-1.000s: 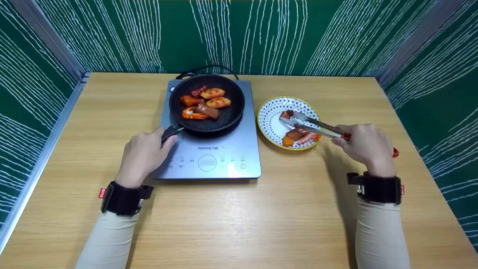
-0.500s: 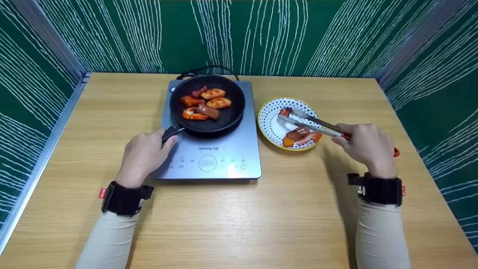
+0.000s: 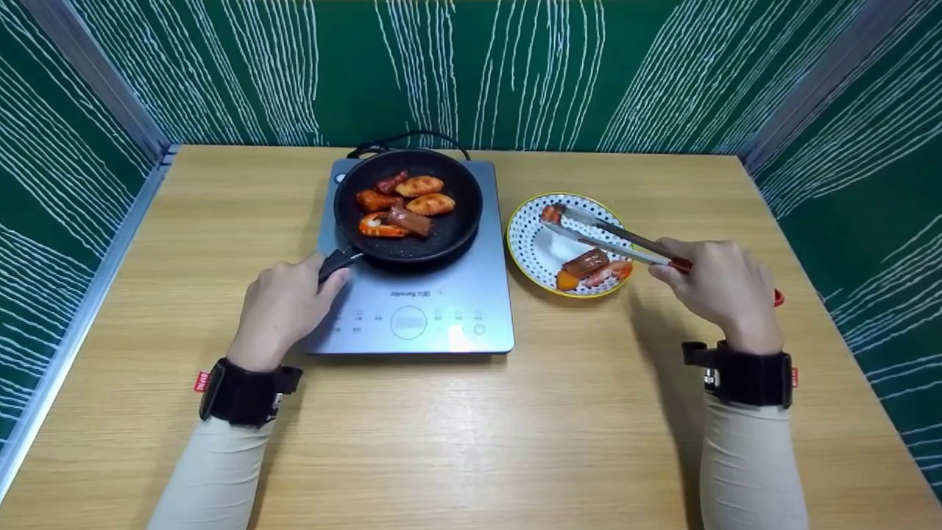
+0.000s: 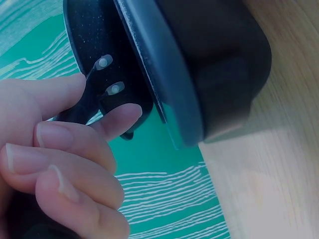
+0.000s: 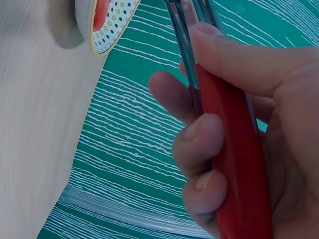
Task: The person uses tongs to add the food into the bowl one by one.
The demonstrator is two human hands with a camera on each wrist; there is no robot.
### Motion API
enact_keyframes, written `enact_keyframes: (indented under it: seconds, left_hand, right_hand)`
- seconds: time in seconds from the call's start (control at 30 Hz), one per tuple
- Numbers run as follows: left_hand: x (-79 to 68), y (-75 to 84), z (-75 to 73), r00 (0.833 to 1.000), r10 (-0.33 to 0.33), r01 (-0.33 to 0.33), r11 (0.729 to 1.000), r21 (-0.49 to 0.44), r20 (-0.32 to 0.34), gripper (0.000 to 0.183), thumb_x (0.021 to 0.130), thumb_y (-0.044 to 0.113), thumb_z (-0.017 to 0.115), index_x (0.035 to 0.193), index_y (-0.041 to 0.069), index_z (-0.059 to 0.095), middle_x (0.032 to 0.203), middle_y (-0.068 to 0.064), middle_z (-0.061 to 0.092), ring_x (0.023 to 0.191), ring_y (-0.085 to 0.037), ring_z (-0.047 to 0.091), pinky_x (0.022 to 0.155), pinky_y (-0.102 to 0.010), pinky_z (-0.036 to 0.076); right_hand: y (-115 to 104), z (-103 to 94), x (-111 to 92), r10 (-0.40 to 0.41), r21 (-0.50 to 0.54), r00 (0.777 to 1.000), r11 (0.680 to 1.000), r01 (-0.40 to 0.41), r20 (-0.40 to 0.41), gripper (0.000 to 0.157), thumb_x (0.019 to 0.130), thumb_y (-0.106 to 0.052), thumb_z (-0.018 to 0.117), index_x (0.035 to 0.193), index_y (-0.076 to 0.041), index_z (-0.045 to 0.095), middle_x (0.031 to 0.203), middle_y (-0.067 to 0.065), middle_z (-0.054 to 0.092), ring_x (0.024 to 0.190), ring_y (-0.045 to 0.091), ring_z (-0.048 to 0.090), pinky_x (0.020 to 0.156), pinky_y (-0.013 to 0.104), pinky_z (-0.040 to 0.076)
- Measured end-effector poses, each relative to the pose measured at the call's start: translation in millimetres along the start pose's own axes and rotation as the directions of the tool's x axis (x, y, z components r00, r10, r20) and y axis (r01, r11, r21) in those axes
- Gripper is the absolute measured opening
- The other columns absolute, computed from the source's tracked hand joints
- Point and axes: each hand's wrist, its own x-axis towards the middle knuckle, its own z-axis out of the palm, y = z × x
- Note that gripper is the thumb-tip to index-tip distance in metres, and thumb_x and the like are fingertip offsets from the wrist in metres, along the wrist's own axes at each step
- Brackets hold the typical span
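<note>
My left hand (image 3: 285, 313) grips the black handle (image 3: 340, 261) of a frying pan (image 3: 452, 232), which sits on a silver induction cooker (image 3: 471, 294). Inside the pan lie two chicken wings (image 3: 430, 204), a drumstick (image 3: 377, 200), a shrimp (image 3: 380, 227), a brown meat piece (image 3: 411, 221) and a dark red piece (image 3: 391, 182). My right hand (image 3: 717, 287) holds red-handled metal tongs (image 3: 625, 243), its fingers curled round the handle (image 5: 234, 149) in the right wrist view. The tongs' tips are at a small reddish-brown piece (image 3: 550, 214) over the dotted plate (image 3: 526, 243).
On the plate's near side rest a brown meat chunk (image 3: 586, 263), an orange piece (image 3: 567, 280) and a pink-red piece (image 3: 611, 272). A black cable (image 3: 419, 133) runs behind the cooker. The green wall (image 3: 515, 73) borders the wooden table (image 3: 471, 442).
The tongs and the small reddish-brown piece have shifted left and toward the plate's far side. My left hand and the pan stay in place.
</note>
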Motion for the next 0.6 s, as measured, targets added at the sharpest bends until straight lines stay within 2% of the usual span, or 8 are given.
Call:
enact_keyframes:
  seconds: [0.13,0.33,0.5,0.6]
  left_hand:
    - [0.2,0.5,-0.5,1.000,-0.008,0.008,1.000,-0.005,0.010,0.038,0.109,0.042,0.060,0.106,0.003,0.062,0.072,-0.010,0.048,0.063,-0.030,0.052,0.056,-0.036,0.028]
    - [-0.1,1.0,-0.5,1.000,-0.003,0.003,1.000,-0.002,0.004,0.038,0.108,0.041,0.061,0.104,0.004,0.061,0.071,-0.009,0.048,0.063,-0.029,0.051,0.056,-0.036,0.029]
    - [-1.3,0.7,-0.4,1.000,0.014,-0.014,1.000,0.011,-0.013,0.038,0.108,0.040,0.062,0.103,0.003,0.062,0.071,-0.009,0.047,0.063,-0.029,0.051,0.055,-0.036,0.029]
    - [-1.6,0.7,-0.9,1.000,0.016,-0.016,1.000,0.015,-0.012,0.038,0.108,0.040,0.061,0.102,0.003,0.061,0.072,-0.009,0.047,0.063,-0.029,0.051,0.055,-0.036,0.029]
  right_hand:
    - [-4.2,-0.5,0.0,-0.024,0.005,0.999,1.000,0.024,-0.038,0.036,0.099,-0.033,0.078,0.130,-0.016,0.075,0.071,0.005,0.054,0.065,0.028,0.047,0.056,0.041,0.028]
    - [-16.1,1.0,-1.2,-0.065,0.010,0.991,0.998,0.066,-0.121,0.040,0.097,-0.029,0.081,0.134,-0.015,0.075,0.071,0.005,0.055,0.062,0.026,0.045,0.055,0.039,0.027]
    - [-27.6,1.8,-1.2,-0.125,-0.008,0.973,0.992,0.126,-0.192,0.038,0.095,-0.028,0.083,0.130,-0.015,0.077,0.076,0.008,0.065,0.060,0.025,0.047,0.052,0.037,0.028]
    - [-34.6,1.2,-1.8,-0.131,-0.001,0.968,0.991,0.134,-0.214,0.039,0.094,-0.029,0.084,0.130,-0.015,0.077,0.082,0.010,0.071,0.059,0.025,0.049,0.050,0.036,0.028]
